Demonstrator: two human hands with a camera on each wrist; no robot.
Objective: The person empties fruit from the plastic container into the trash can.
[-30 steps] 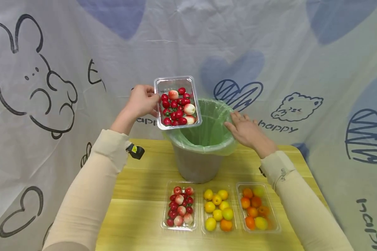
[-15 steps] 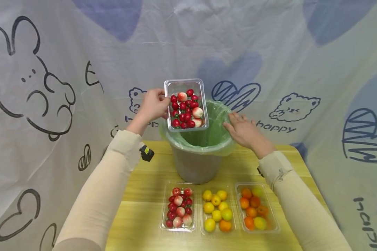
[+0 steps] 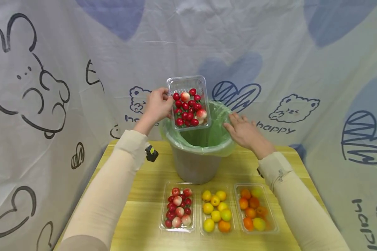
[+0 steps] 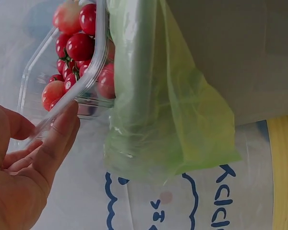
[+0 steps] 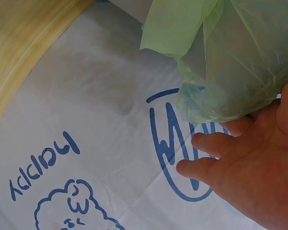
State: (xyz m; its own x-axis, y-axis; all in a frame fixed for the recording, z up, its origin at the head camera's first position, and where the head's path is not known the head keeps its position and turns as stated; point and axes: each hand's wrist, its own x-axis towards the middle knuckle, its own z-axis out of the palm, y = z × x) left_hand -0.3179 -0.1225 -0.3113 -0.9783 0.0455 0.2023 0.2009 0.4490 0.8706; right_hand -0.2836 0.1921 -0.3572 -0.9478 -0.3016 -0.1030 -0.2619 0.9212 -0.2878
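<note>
My left hand (image 3: pixel 157 105) pinches the left edge of a clear plastic container (image 3: pixel 186 84) above the trash bin (image 3: pixel 197 169). Small red fruits (image 3: pixel 189 115) and several pale red ones lie gathered toward its near end. In the left wrist view, thumb and fingers grip the container rim (image 4: pixel 71 94), close beside the green bag (image 4: pixel 134 110). My right hand (image 3: pixel 246 131) rests at the bin's right rim with its fingers extended against the green liner (image 3: pixel 222 126). The right wrist view has those fingers (image 5: pixel 204 170) spread out below the bag.
Three clear containers stand in a row on the wooden table (image 3: pixel 141 223), in front of the bin: one of red fruits (image 3: pixel 177 211), one mostly of yellow fruits (image 3: pixel 216 216), one mostly of orange fruits (image 3: pixel 250 212). A printed white cloth (image 3: pixel 163 52) hangs around the table.
My left hand has carried the container rightward, further over the bin's mouth. The fruits inside have shifted slightly. The right hand stays at the rim.
</note>
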